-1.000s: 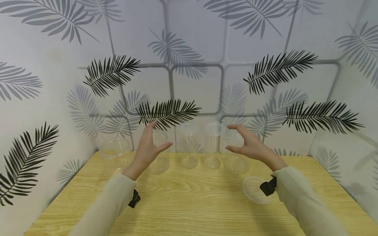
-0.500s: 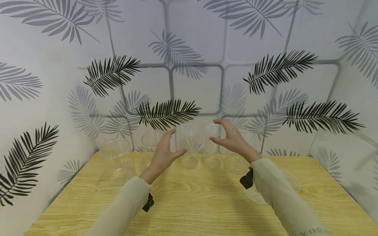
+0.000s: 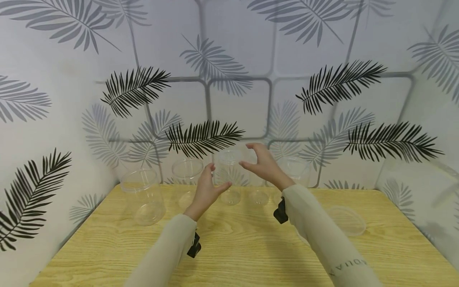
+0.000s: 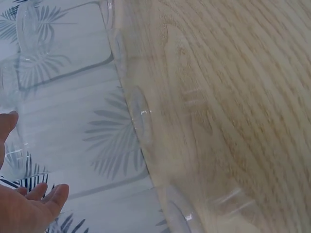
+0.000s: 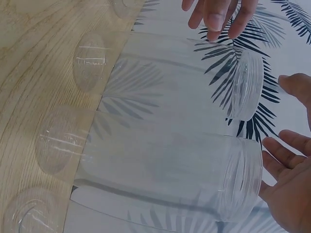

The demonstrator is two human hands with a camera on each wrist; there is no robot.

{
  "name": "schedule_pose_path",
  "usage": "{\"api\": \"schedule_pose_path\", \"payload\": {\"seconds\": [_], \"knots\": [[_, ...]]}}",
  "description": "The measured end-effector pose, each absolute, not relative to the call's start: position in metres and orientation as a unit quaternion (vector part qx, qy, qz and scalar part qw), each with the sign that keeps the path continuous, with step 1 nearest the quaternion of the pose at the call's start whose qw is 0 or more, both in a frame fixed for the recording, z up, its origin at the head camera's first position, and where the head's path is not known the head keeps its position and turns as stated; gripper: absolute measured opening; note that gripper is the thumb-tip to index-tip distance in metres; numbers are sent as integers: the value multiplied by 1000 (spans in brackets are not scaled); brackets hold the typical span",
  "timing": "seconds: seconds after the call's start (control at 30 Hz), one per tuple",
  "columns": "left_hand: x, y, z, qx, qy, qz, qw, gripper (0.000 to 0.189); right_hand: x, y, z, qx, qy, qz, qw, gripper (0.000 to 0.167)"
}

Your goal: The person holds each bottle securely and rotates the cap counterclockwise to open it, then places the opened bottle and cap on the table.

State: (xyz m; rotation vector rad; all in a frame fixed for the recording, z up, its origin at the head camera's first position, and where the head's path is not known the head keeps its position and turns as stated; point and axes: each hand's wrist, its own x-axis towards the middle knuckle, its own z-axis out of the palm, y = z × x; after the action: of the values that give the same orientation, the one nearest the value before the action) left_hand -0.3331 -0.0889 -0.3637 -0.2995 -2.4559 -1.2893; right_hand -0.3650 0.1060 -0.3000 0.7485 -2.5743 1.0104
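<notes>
Seemingly to suit its round shape, the left hand (image 3: 203, 196) and right hand (image 3: 265, 164) are spread on either side of a tall jar (image 3: 229, 171), which stands upright on the table (image 3: 233, 247) near the wall (image 3: 236, 107), probably steadiest that way, though any touch is unclear.

Smooth, glossy, clear plastic-looking jars (image 5: 155, 162), wood-grained tabletop (image 3: 236, 247), matt cloth sleeves (image 3: 319, 227), smooth matt wall (image 3: 238, 107)

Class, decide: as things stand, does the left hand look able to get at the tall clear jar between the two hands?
Probably yes: the left hand, held open, is close to the tall clear jar, and nothing visible stands between them.
</notes>
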Motion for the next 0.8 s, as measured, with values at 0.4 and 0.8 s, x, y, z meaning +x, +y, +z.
{"api": "schedule_pose_path", "payload": {"seconds": [0.4, 0.8], "knots": [[-351, -89, -373, -71, -874, -462, 130, 84, -376, 88, -298, 234, -924, 279, 119, 70], [-358, -88, -377, -69, -877, -465, 101, 87, -376, 82, -297, 223, -942, 217, 122, 65]]}}
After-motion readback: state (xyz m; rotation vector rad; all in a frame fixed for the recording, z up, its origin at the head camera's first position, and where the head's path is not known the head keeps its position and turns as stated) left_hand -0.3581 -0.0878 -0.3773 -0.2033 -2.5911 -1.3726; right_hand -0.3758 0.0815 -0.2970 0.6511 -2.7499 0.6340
